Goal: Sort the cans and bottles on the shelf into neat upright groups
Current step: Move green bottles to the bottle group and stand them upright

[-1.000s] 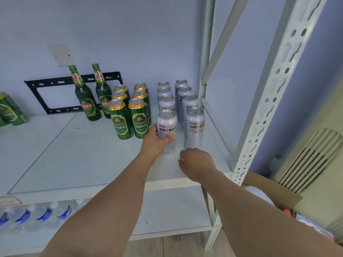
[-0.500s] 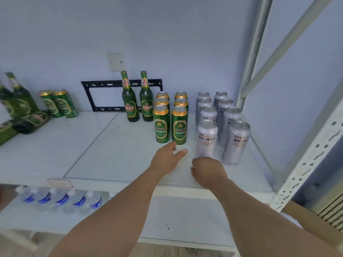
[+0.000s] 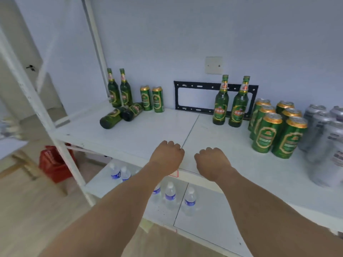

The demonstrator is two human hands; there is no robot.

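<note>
Shelf [image 3: 141, 134], smooth white: two glass bottles [image 3: 120, 115] lying at left, green cans [image 3: 278, 134] upright at right. Left hand [image 3: 166, 154], right hand [image 3: 211, 160]: fingers curled under, empty, above shelf's front edge.

No legible text on green cans [image 3: 266, 134] or bottles [image 3: 220, 106].
</note>
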